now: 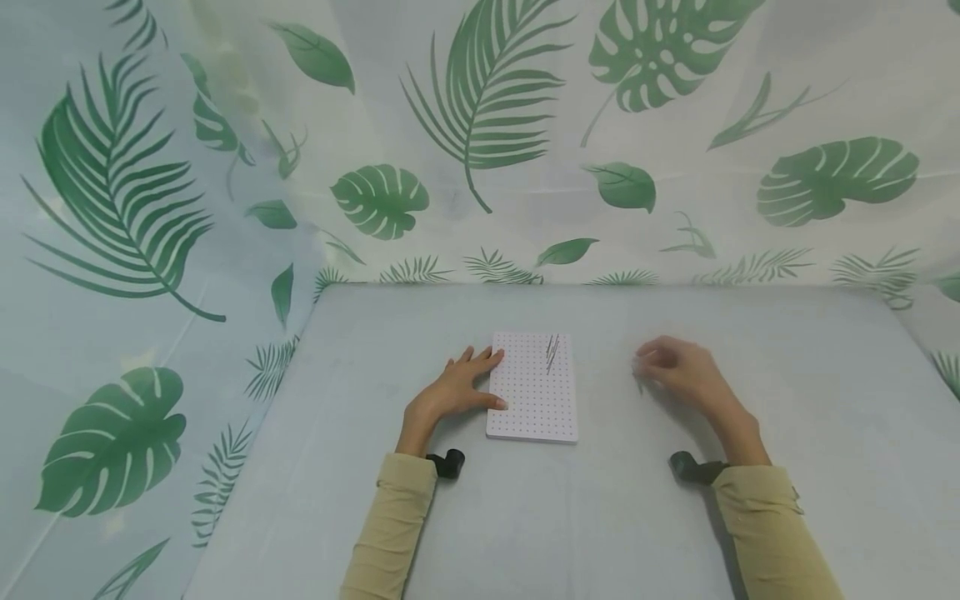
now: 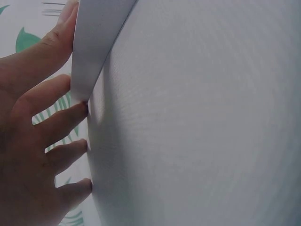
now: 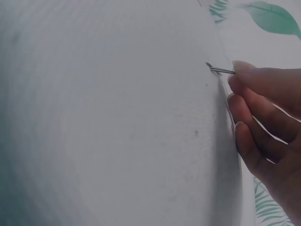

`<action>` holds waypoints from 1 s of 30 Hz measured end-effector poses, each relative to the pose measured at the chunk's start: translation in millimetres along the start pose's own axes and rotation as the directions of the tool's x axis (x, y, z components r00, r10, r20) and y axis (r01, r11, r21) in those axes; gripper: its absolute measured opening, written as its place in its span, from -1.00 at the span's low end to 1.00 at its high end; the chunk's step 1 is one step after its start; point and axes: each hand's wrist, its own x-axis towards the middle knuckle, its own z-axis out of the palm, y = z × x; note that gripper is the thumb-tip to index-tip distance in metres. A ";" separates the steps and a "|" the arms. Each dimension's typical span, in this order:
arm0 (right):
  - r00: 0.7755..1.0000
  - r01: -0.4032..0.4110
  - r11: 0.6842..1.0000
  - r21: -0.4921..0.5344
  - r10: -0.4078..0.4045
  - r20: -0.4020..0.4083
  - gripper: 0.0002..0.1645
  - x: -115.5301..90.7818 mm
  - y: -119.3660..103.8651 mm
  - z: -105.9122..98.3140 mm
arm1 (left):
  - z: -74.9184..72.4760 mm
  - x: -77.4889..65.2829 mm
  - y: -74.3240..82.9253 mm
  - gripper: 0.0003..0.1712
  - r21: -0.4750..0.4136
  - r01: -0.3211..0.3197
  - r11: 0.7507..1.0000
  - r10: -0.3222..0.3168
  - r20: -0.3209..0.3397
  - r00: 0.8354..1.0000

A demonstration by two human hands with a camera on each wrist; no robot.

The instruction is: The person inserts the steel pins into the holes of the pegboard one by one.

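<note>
A white board dotted with rows of small holes point(image 1: 528, 396) lies flat on the table. Several thin dark metal pins point(image 1: 552, 354) show at its upper right; whether they stand in the holes or lie on top, I cannot tell. My left hand point(image 1: 459, 387) touches the board's left side, fingers spread, thumb near the lower part; the left wrist view shows the thumb on the board's edge point(image 2: 96, 47). Right of the board, my right hand point(image 1: 678, 367) pinches a thin metal pin point(image 3: 223, 70) between thumb and forefinger. Another metal end shows beside that pin, partly overlapped.
A pale grey cloth covers the table point(image 1: 622, 517). Behind and to the left hangs a white curtain with green leaf prints point(image 1: 517, 175), meeting the table's far edge. Dark wrist-worn devices sit by both cuffs.
</note>
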 end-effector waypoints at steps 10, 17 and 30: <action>1.000 -0.007 1.000 -0.012 0.007 -0.027 -0.58 -0.1 0.8 1.1 | 0.1 0.0 0.2 0.05 -0.003 -0.010 1.000 0.010 -0.004 1.000; 0.999 0.030 1.000 -0.009 -0.031 -0.033 -0.63 0.2 -0.8 0.4 | -1.2 -0.7 1.4 0.05 -0.004 -0.010 1.000 0.010 -0.006 1.000; 0.995 0.072 0.989 0.129 -0.062 -0.082 -0.72 4.7 -12.2 6.2 | -1.1 1.0 0.2 0.06 0.003 -0.013 1.000 0.013 -0.001 1.000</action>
